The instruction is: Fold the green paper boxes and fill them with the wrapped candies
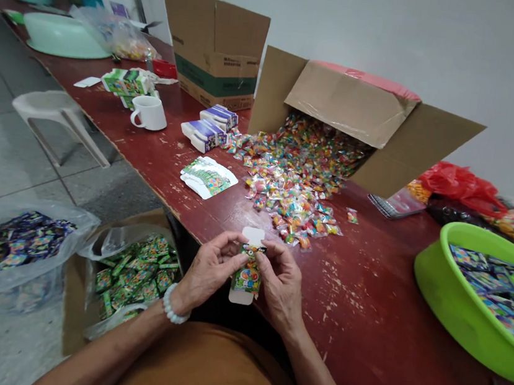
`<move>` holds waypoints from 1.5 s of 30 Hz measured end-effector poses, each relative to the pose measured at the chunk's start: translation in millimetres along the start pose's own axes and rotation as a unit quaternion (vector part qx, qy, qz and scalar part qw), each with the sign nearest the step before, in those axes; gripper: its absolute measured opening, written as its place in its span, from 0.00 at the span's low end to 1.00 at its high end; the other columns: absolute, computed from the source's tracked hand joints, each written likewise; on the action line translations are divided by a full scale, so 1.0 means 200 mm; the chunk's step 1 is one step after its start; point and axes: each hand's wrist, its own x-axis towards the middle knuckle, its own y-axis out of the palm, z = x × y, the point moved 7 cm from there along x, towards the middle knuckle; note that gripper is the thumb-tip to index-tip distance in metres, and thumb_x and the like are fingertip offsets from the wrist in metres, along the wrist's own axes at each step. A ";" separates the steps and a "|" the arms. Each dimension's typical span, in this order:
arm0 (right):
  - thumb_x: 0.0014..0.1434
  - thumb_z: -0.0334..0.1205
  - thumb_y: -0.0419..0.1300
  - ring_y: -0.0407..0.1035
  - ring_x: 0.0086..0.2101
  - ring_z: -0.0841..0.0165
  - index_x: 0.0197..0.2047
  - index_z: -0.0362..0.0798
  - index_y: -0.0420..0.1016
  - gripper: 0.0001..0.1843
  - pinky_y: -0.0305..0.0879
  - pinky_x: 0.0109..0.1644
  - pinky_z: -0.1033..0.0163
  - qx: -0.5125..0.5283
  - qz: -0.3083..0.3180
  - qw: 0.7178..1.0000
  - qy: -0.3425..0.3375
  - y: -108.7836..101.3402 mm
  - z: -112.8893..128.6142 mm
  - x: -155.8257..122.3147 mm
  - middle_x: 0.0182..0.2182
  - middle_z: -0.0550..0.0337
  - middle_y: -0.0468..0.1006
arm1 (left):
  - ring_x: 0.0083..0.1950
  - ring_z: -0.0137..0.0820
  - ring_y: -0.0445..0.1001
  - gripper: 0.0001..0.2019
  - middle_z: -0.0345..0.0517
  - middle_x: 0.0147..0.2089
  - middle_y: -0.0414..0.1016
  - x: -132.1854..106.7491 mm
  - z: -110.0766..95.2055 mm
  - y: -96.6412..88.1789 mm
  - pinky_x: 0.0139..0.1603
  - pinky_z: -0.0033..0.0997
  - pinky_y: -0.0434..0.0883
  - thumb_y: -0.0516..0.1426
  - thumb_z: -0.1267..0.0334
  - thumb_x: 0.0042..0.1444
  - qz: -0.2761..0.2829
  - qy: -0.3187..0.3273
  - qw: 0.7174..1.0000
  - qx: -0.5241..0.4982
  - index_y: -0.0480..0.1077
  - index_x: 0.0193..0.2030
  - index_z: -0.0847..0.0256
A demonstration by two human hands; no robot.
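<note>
Between my hands is a small green printed candy box [247, 276], its white end flaps sticking out at top and bottom. My left hand [214, 263] grips its left side with thumb and fingers, and a pale bead bracelet circles that wrist. On the box's right side, my right hand [281, 281] pinches it, thumb on the front. Just beyond lies a heap of small clear candy packets [285, 190], spilling from a tipped cardboard carton [352, 101]. A stack of flat green-and-white box blanks [209, 178] rests on the red table [343, 290] to the left of the heap.
A green basin [466, 318] of dark printed packs stands at right. Purple boxes [205, 133], a white mug [149, 113] and another carton [218, 50] are further back. Below left are a carton [72, 301] of green packs, a plastic bag [37, 300] of purple packs and a stool [52, 104].
</note>
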 end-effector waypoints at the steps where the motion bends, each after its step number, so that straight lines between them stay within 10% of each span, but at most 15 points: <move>1: 0.58 0.47 0.63 0.70 0.34 0.68 0.45 0.49 0.71 0.15 0.68 0.39 0.63 -0.002 0.009 1.000 0.005 0.00 -0.01 0.00 0.37 0.59 0.75 | 0.35 0.29 0.73 0.16 0.41 0.35 0.75 0.00 0.00 0.00 0.37 0.26 0.71 0.65 0.58 0.52 0.004 -0.018 1.000 -0.017 0.68 0.43 0.61; 9: 0.53 0.50 0.67 0.66 0.29 0.70 0.29 0.46 0.73 0.15 0.65 0.35 0.64 0.020 0.046 0.993 0.104 -0.04 -0.04 0.06 0.27 0.62 0.73 | 0.29 0.25 0.65 0.13 0.38 0.29 0.69 0.01 0.00 0.03 0.30 0.23 0.63 0.64 0.56 0.53 0.032 -0.048 0.998 -0.036 0.68 0.35 0.63; 14: 0.46 0.43 0.72 0.68 0.29 0.71 0.45 0.50 0.73 0.22 0.65 0.35 0.65 0.079 0.036 0.989 0.121 -0.03 -0.02 0.08 0.28 0.65 0.75 | 0.35 0.27 0.68 0.11 0.40 0.34 0.71 0.01 0.00 0.03 0.38 0.24 0.66 0.62 0.57 0.56 0.071 -0.018 0.997 0.001 0.67 0.37 0.62; 22: 0.58 0.41 0.62 0.69 0.32 0.67 0.33 0.50 0.77 0.05 0.65 0.38 0.62 -0.136 0.036 0.989 -0.049 -0.05 0.08 0.05 0.29 0.60 0.76 | 0.32 0.27 0.71 0.26 0.37 0.32 0.72 0.00 0.06 0.03 0.33 0.23 0.68 0.65 0.54 0.53 0.048 -0.087 0.988 -0.122 0.60 0.54 0.56; 27: 0.59 0.48 0.61 0.69 0.29 0.64 0.39 0.52 0.77 0.10 0.68 0.33 0.60 -0.121 0.050 0.991 -0.025 -0.04 0.03 0.02 0.28 0.58 0.74 | 0.24 0.31 0.74 0.28 0.51 0.35 0.75 -0.06 0.17 0.15 0.25 0.29 0.71 0.54 0.37 0.57 0.163 -0.213 0.939 -0.216 0.70 0.44 0.65; 35: 0.62 0.46 0.59 0.71 0.32 0.65 0.30 0.51 0.76 0.11 0.69 0.41 0.58 -0.151 0.081 0.982 -0.083 -0.01 0.17 0.00 0.27 0.59 0.74 | 0.19 0.29 0.70 0.25 0.43 0.27 0.72 -0.03 0.15 0.16 0.19 0.25 0.68 0.49 0.40 0.62 0.128 -0.197 0.947 -0.218 0.68 0.51 0.61; 45: 0.56 0.46 0.63 0.70 0.19 0.71 0.33 0.46 0.75 0.11 0.66 0.23 0.65 -0.096 0.107 0.989 0.044 0.01 0.11 0.08 0.24 0.61 0.76 | 0.19 0.25 0.69 0.35 0.48 0.29 0.73 -0.03 0.14 0.15 0.19 0.22 0.63 0.44 0.33 0.59 0.127 -0.181 0.971 -0.090 0.72 0.37 0.67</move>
